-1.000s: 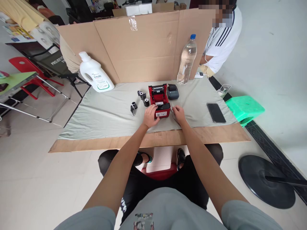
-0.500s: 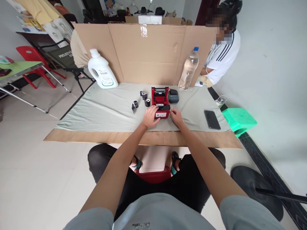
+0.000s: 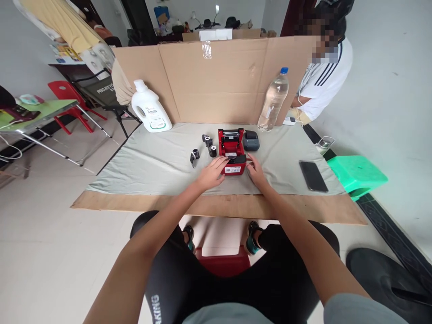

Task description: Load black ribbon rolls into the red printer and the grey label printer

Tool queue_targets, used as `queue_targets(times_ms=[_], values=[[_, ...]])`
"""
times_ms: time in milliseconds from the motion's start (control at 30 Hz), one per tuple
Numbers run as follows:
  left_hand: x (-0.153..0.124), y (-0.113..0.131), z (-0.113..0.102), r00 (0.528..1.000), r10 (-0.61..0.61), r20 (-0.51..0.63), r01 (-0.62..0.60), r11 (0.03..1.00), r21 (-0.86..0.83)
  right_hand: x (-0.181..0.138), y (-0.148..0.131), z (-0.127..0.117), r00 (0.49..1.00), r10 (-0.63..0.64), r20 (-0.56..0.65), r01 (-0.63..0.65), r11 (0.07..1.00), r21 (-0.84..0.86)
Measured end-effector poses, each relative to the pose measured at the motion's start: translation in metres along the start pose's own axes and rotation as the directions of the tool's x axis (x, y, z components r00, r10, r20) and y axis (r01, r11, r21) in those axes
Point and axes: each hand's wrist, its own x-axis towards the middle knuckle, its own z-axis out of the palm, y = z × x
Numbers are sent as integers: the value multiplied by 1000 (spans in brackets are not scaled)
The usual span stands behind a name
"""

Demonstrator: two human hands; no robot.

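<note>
A small red and black printer (image 3: 233, 170) stands on the cloth-covered table, its lid raised at the back and a white label on its front. My left hand (image 3: 212, 174) holds its left front corner, fingers over the top edge and thumb at the front. At the opposite side, my right hand (image 3: 255, 171) has bent fingers against the right wall; the fingertips are partly hidden. Left of the printer are several small dark rolls, among them a black roll (image 3: 213, 151) with a pale core and a roll with a loose tail (image 3: 195, 155). A dark grey device (image 3: 251, 141) sits just behind on the right.
A cardboard sheet (image 3: 216, 83) stands along the table's back edge. Before it are a white jug (image 3: 151, 110) and a clear water bottle (image 3: 273, 101). A black phone (image 3: 313, 176) lies at right, near a green stool (image 3: 357, 173). Another person (image 3: 327, 81) sits beyond the cardboard.
The camera view has shifted, so the scene sits lower and slightly right. My right fingers have moved up along the printer's right side and look less tightly closed. My left hand stays on the printer.
</note>
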Motion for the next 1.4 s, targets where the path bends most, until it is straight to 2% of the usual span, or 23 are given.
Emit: queue_targets(times_ms=[133,267,533,733,1033,1200,1400], values=[[-1,2,-1,999,-38,-7,38,999,-16,-2,-4,1,986,-68,150,63,997,34],[-1,2,4,996,-87,-20,84,990,-111,2,-14,2,960,-160,232,182,980,-79],[-2,-2,6,998,-69,-12,66,982,-175,3,-17,4,945,-208,252,266,937,-225],[-8,5,8,997,-66,-34,61,990,-125,-3,-21,1,933,-238,269,306,919,-248],[-32,27,1,995,-27,-92,24,999,-38,-42,-35,-1,947,-225,230,287,915,-285],[-41,33,-2,996,-10,-87,10,1000,-8,-58,-40,2,945,-235,226,297,907,-299],[-47,33,-3,994,43,-104,-37,997,65,-51,-44,-1,928,-288,239,353,883,-308]])
